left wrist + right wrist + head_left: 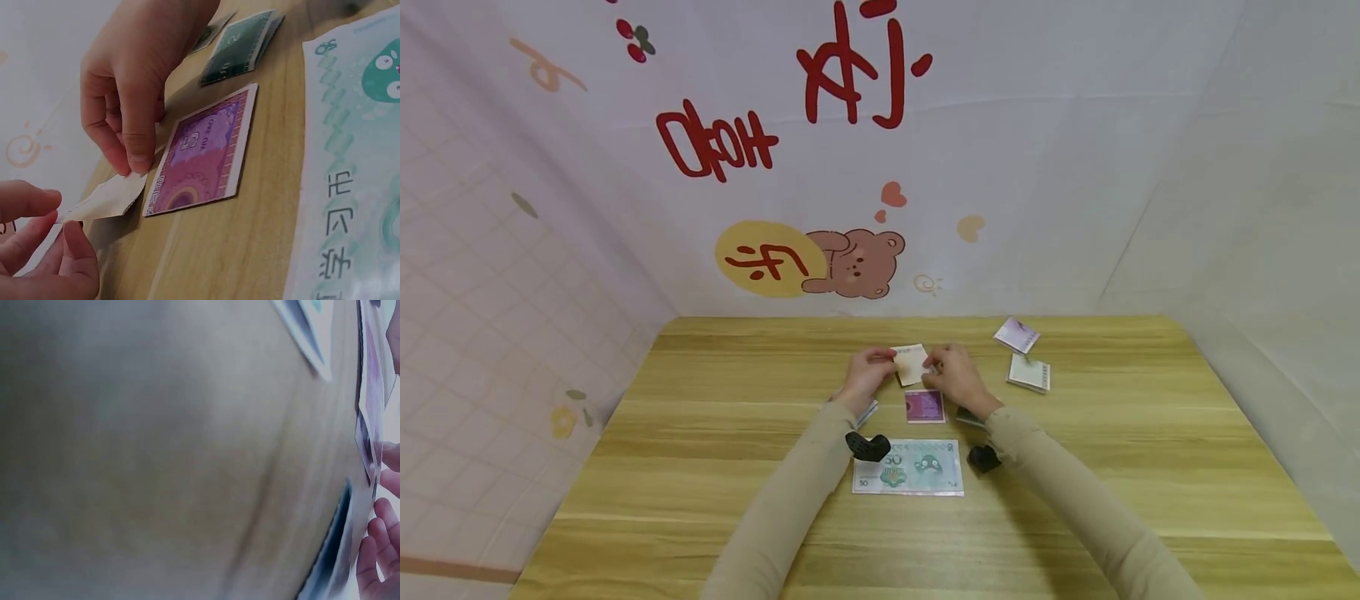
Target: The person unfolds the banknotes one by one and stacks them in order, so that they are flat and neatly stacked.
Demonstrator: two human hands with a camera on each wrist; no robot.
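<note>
A small cream folded play banknote (912, 364) is held between both hands toward the back of the table. My left hand (867, 377) pinches its left edge between thumb and fingers. The right hand (958, 377) pinches the opposite edge with thumb and fingertips. In the left wrist view, the cream note (109, 199) tilts up off the wood between both hands' fingertips. Just nearer than it lies a purple folded note (925, 407) marked 5. The right wrist view catches only parts of the hands at its right edge.
A large flat 50 note (925, 479) lies nearest the body. A dark green folded note (972, 417) is partly under the right wrist, another folded note (867, 414) by the left wrist. Back right are a purple folded note (1017, 335) and a pale green one (1030, 372).
</note>
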